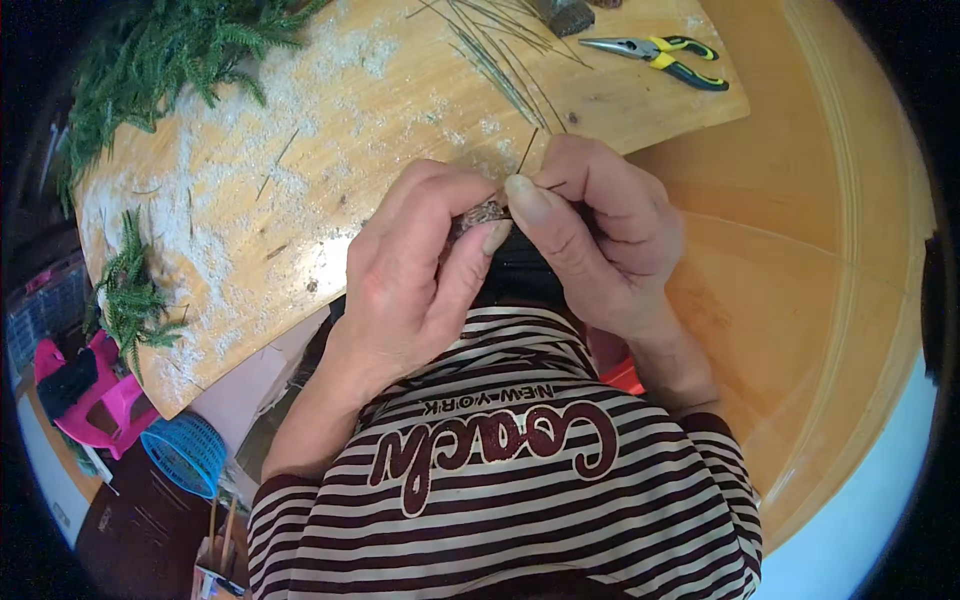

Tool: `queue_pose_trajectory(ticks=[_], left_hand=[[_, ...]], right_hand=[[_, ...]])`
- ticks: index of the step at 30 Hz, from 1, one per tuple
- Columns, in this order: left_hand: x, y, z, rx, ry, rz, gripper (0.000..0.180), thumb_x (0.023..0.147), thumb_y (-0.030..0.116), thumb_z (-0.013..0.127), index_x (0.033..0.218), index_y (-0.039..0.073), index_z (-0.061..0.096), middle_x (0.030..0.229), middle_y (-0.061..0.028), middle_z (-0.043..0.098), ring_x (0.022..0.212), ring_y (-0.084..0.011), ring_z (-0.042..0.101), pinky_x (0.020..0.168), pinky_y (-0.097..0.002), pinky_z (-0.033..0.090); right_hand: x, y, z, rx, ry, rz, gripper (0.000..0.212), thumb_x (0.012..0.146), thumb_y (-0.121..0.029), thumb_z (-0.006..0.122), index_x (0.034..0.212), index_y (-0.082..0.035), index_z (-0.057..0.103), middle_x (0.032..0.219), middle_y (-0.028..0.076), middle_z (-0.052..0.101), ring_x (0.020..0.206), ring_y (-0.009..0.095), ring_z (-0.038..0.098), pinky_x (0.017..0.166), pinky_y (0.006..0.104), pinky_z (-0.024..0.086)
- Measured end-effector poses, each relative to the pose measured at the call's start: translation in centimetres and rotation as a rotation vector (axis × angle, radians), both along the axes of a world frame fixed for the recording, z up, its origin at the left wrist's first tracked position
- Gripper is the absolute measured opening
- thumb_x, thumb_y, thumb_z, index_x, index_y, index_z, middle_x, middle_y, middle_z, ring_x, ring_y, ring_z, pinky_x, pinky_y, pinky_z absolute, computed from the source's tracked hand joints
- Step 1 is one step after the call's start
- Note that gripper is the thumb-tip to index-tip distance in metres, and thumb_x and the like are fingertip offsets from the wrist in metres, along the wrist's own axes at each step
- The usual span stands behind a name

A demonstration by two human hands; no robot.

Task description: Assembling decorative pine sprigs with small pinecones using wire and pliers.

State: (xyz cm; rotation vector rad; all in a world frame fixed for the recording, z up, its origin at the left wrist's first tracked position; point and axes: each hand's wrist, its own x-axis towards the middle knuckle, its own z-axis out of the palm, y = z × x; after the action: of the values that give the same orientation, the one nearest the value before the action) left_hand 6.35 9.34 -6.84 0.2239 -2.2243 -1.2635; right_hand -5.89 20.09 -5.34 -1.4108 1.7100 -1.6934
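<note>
In front of my chest, above the table's near edge, my two hands meet. My left hand (415,255) is closed, pinching a small brown, rough-scaled pine cone (480,213) between thumb and fingers, which cover much of it. Right beside it, the closed fingers of my right hand (610,230) grip a thin dark wire (528,150). One end of the wire sticks up past my right thumb, and a short piece pokes out beside the index finger. Where the wire meets the pine cone is hidden by my fingertips.
Green artificial pine branches (190,50) lie at the table's far left, with a smaller sprig (130,285) nearer. White flakes cover much of the wooden table (350,140). Thin wires (495,65) and yellow-black pliers (660,55) lie at the far side. A blue basket (185,455) stands below left.
</note>
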Motion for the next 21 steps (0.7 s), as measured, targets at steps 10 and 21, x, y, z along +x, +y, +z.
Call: queue_pose_trajectory(ticks=[10, 21], left_hand=[[0.4, -0.4, 0.0, 0.221, -0.068, 0.074, 0.016, 0.082, 0.001, 0.061, 0.097, -0.001, 0.056, 0.090, -0.0122, 0.056, 0.072, -0.0212, 0.055, 0.062, -0.0275, 0.045], [1.4, -0.7, -0.3, 0.675, 0.002, -0.158, 0.016, 0.089, 0.008, 0.058, 0.100, -0.002, 0.057, 0.090, -0.0078, 0.055, 0.081, -0.0154, 0.053, 0.073, -0.0242, 0.042]], right_hand=[[0.0, -0.1, -0.6, 0.081, -0.253, 0.071, 0.004, 0.087, 0.000, 0.058, 0.090, 0.003, 0.057, 0.076, 0.000, 0.051, 0.069, 0.005, 0.043, 0.061, 0.0180, 0.035], [-1.0, -1.0, -1.1, -0.025, -0.207, 0.257, 0.011, 0.084, -0.002, 0.062, 0.094, 0.003, 0.059, 0.081, 0.004, 0.055, 0.072, 0.010, 0.047, 0.063, 0.0219, 0.036]])
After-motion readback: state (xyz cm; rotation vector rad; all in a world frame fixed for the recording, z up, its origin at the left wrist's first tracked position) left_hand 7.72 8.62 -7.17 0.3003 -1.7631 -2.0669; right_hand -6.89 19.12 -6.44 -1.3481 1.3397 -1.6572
